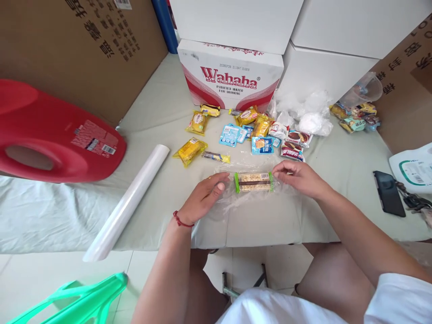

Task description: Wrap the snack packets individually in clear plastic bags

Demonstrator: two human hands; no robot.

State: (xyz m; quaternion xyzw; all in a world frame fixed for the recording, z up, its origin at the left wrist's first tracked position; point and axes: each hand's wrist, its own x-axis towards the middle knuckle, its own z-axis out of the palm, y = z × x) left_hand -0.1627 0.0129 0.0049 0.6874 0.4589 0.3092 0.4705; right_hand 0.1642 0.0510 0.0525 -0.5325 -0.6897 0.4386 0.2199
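Under a sheet of clear film [236,198], hard to make out against the pale tabletop [155,189], lay a snack bar [254,182] with green ends; its print was too small to read. Behind it, a carton [230,74] read "Wahaha, purified water for drinking". Left hand [202,197] lay flat, fingers loosely curled, thumb tip touching the bar's left end. Right hand [299,177] pinched film just beside its right end. A roll [126,204] lay well apart.

Rectangular snack bar in clear wrapper with green ends [254,182]: lies flat, lengthwise left to right, near the table's front edge. Rests on a crinkled sheet of transparent cling film [236,200], spread beneath and around it.
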